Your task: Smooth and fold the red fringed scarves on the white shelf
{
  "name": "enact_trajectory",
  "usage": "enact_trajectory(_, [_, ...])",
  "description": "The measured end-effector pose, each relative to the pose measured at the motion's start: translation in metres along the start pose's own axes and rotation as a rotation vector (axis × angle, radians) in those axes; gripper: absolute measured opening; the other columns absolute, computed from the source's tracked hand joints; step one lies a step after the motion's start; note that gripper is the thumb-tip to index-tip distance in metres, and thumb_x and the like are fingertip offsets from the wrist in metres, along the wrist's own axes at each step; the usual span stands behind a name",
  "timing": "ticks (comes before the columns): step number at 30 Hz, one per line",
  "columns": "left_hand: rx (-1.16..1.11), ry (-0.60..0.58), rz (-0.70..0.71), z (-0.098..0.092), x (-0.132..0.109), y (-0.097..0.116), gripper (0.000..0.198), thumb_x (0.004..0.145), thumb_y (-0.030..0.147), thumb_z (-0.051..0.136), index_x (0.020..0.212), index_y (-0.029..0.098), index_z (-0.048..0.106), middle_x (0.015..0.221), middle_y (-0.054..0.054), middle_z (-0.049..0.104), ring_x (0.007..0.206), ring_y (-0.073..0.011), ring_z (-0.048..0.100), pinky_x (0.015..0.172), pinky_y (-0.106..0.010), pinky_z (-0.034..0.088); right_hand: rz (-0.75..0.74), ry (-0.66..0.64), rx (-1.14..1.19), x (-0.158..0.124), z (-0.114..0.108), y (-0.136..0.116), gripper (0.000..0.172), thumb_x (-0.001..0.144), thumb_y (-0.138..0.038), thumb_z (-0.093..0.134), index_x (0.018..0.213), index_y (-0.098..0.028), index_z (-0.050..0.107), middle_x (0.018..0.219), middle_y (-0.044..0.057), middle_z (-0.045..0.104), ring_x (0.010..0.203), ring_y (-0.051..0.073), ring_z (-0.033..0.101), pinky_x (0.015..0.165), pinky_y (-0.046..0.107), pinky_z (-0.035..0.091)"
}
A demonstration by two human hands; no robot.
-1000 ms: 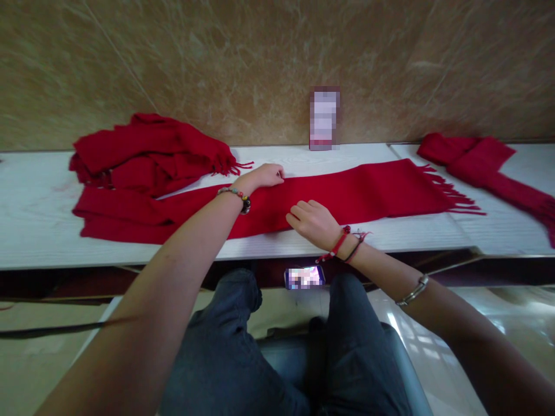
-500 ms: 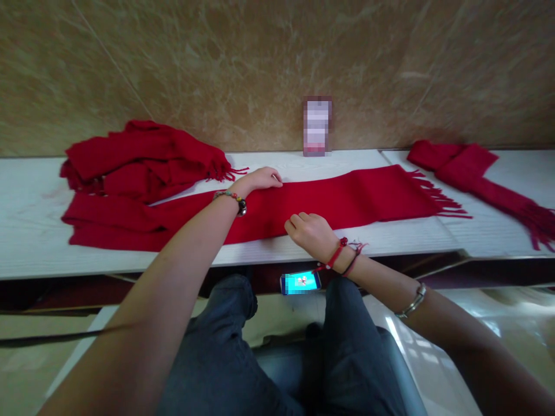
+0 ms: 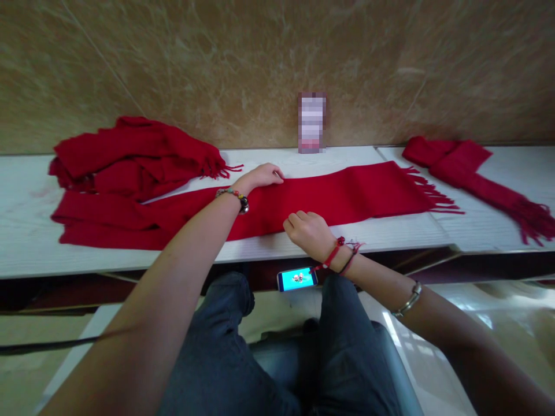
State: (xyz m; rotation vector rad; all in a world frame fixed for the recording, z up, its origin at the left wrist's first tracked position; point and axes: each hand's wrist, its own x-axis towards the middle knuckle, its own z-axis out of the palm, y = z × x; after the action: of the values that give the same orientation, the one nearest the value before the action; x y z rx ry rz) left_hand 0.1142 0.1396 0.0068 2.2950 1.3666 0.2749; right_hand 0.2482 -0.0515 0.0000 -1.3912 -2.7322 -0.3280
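Note:
A long red scarf [image 3: 338, 193] lies stretched along the white tabletop [image 3: 403, 231], its fringed end to the right and its left part folded over. At the scarf's far edge, near its middle, my left hand [image 3: 262, 176] is closed with fingers pinched on the cloth. Opposite it, my right hand [image 3: 310, 232] is curled closed at the near edge, fingertips on the scarf. Both hands seem to grip the scarf's two edges, though the palms hide the exact hold.
Behind the scarf's left end sits a bunched red scarf [image 3: 143, 153]. Another folded red scarf [image 3: 463, 170] lies at the right. A blurred upright card [image 3: 312, 124] stands by the marble wall [image 3: 217, 63]. Below the table edge a lit phone [image 3: 298, 279] shows near my knees.
The view has shifted slightly, so the table and scarves appear a little further left and up. Both hands keep their places on the scarf.

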Motion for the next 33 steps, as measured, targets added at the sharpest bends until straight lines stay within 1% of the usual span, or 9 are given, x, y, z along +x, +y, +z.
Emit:
enact_trajectory(6, [-0.156, 0.051, -0.045, -0.012, -0.001, 0.002, 0.032, 0.073, 0.021, 0.058, 0.102, 0.015, 0.07, 0.095, -0.004, 0.072, 0.086, -0.0156, 0.063, 0.075, -0.023, 0.047, -0.028, 0.119, -0.025, -0.004, -0.003, 0.008, 0.027, 0.092, -0.007, 0.037, 0.089, -0.012, 0.064, 0.083, 0.01, 0.063, 0.073, 0.017, 0.053, 0.057, 0.029, 0.032])
enact_trajectory(10, [-0.2, 0.1, -0.063, -0.028, 0.0, 0.02, 0.036, 0.081, 0.021, 0.053, 0.115, 0.017, 0.064, 0.099, -0.006, 0.071, 0.09, -0.0142, 0.064, 0.074, -0.023, 0.047, -0.026, 0.243, -0.08, -0.011, -0.016, 0.026, 0.03, 0.094, -0.008, 0.034, 0.089, -0.014, 0.063, 0.077, 0.007, 0.06, 0.069, 0.016, 0.049, 0.057, 0.029, 0.029])
enact_trajectory(16, [-0.223, 0.153, 0.07, -0.05, 0.015, 0.078, 0.035, 0.087, 0.021, 0.05, 0.121, 0.019, 0.06, 0.098, -0.005, 0.069, 0.096, -0.0167, 0.061, 0.076, -0.028, 0.045, 0.107, 0.394, -0.166, -0.036, -0.049, 0.071, 0.031, 0.094, -0.01, 0.032, 0.088, -0.015, 0.062, 0.074, 0.005, 0.056, 0.065, 0.015, 0.045, 0.058, 0.03, 0.029])
enact_trajectory(21, [-0.333, 0.165, 0.206, -0.052, 0.058, 0.141, 0.038, 0.087, 0.017, 0.048, 0.124, 0.021, 0.056, 0.104, -0.002, 0.065, 0.1, -0.0159, 0.059, 0.081, -0.031, 0.044, 0.3, 0.442, -0.281, -0.075, -0.078, 0.124, 0.029, 0.094, -0.016, 0.033, 0.093, -0.016, 0.062, 0.077, 0.007, 0.056, 0.069, 0.017, 0.048, 0.06, 0.03, 0.033])
enact_trajectory(24, [-0.414, 0.119, 0.283, -0.039, 0.087, 0.178, 0.039, 0.087, 0.014, 0.046, 0.125, 0.019, 0.055, 0.108, -0.003, 0.065, 0.102, -0.0158, 0.059, 0.081, -0.031, 0.045, 0.393, 0.446, -0.357, -0.103, -0.084, 0.159, 0.027, 0.093, -0.019, 0.035, 0.095, -0.017, 0.062, 0.078, 0.007, 0.056, 0.073, 0.019, 0.051, 0.063, 0.03, 0.036])
enact_trajectory(26, [-0.428, 0.088, 0.309, -0.022, 0.102, 0.2, 0.04, 0.086, 0.012, 0.045, 0.124, 0.017, 0.055, 0.113, -0.005, 0.065, 0.102, -0.0157, 0.059, 0.082, -0.03, 0.046, 0.434, 0.439, -0.394, -0.123, -0.077, 0.179, 0.025, 0.092, -0.019, 0.038, 0.097, -0.017, 0.063, 0.08, 0.008, 0.058, 0.075, 0.019, 0.053, 0.064, 0.03, 0.039])
enact_trajectory(28, [-0.403, 0.048, 0.311, 0.002, 0.113, 0.216, 0.04, 0.087, 0.013, 0.045, 0.126, 0.016, 0.053, 0.119, -0.007, 0.064, 0.105, -0.0157, 0.059, 0.084, -0.029, 0.046, 0.473, 0.397, -0.411, -0.141, -0.062, 0.196, 0.024, 0.09, -0.018, 0.04, 0.097, -0.017, 0.063, 0.081, 0.008, 0.06, 0.074, 0.019, 0.055, 0.063, 0.029, 0.04])
enact_trajectory(30, [-0.268, -0.009, 0.314, 0.03, 0.119, 0.227, 0.042, 0.088, 0.016, 0.044, 0.13, 0.014, 0.049, 0.125, -0.01, 0.061, 0.109, -0.0165, 0.058, 0.085, -0.027, 0.047, 0.524, 0.303, -0.405, -0.156, -0.041, 0.206, 0.025, 0.088, -0.016, 0.041, 0.096, -0.017, 0.064, 0.081, 0.008, 0.063, 0.071, 0.019, 0.057, 0.059, 0.028, 0.04])
enact_trajectory(33, [-0.084, -0.023, 0.336, 0.07, 0.12, 0.23, 0.052, 0.084, 0.018, 0.053, 0.135, 0.013, 0.044, 0.13, -0.014, 0.057, 0.112, -0.0211, 0.057, 0.093, -0.029, 0.045, 0.572, 0.125, -0.327, -0.17, -0.008, 0.21, 0.028, 0.086, -0.012, 0.04, 0.096, -0.016, 0.067, 0.082, 0.009, 0.065, 0.071, 0.019, 0.06, 0.056, 0.027, 0.041])
